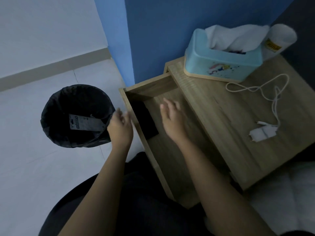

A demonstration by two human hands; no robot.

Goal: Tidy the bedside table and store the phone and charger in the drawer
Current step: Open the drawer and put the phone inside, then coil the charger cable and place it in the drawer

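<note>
— Half of your storing looks done. Left to right: the bin (76, 116) holds a discarded card; your left hand (120, 126) hovers empty by the drawer (170, 159) front, fingers loosely apart; the phone (144, 121) lies inside.

— And my right hand (172, 120)?

— Empty over the drawer, fingers spread. Your charger (261, 132) and its cable sit on the bedside table (221, 116), near the tissue box (223, 63). Store that, then close up.

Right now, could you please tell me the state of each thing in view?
Drawer: pulled open.
Phone: lying flat in the drawer, at its left side.
Charger: on the tabletop, cable loose, not stored.
Tissue box: upright, tissue sticking out.
Bin: lined, card inside.
Left hand: open, empty.
Right hand: open, empty, over the drawer.
</note>
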